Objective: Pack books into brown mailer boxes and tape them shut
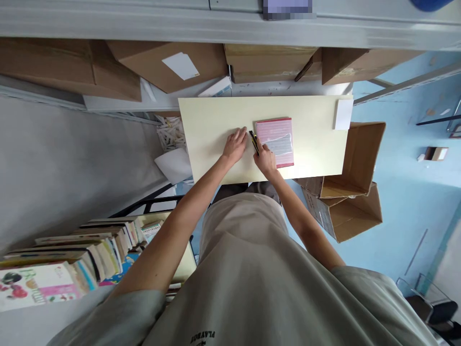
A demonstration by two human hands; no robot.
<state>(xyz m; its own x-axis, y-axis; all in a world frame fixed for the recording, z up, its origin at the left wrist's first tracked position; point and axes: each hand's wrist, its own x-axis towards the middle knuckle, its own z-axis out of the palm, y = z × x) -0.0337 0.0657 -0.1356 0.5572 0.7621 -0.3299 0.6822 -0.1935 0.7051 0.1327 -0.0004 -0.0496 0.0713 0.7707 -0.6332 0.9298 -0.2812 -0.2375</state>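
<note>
My right hand (265,159) is closed around a black and yellow utility knife (253,139), its front end pointing away from me and to the left. Right beside it lies a pink book (274,129) with a red edge and a greyish patch on its cover; the hand overlaps the lower left part of it. My left hand (236,145) rests on the pale yellow tabletop (209,129), left of the knife, fingers stretched out and holding nothing. Whether the blade touches anything is too small to tell.
A white pad (341,115) lies at the table's right end. Cardboard boxes (270,62) line the shelf behind. Open cartons (363,154) stand right of the table, paper scraps (171,132) lie to its left, and a row of books (93,250) stands at lower left.
</note>
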